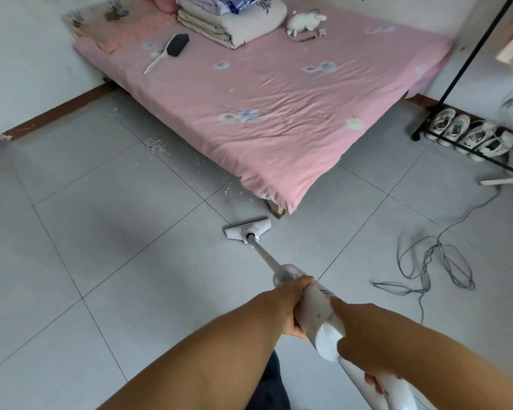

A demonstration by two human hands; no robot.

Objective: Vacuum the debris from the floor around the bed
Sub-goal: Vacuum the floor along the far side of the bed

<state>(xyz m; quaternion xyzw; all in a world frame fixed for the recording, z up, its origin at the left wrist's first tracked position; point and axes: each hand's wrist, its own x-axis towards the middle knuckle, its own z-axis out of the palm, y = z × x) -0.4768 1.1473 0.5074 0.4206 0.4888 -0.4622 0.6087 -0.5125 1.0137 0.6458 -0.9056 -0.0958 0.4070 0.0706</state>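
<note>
Debris: pale crumbs strewn on the floor along the bed's left edge, far-left of the nozzle; more specks near the bed corner.
Bed: pink sheet, low frame, far centre.
Nozzle: flat on the tile, just near of the bed corner, not yet on the crumbs.
Left hand: wrapped around the vacuum body, forward grip.
Right hand: closed on the rear handle, one finger laid along the body.
Handling: rigid wand, looks light; keep your two-point hold and steer from the rear.
Cord: loose coils on the right; you could snag it.
</note>
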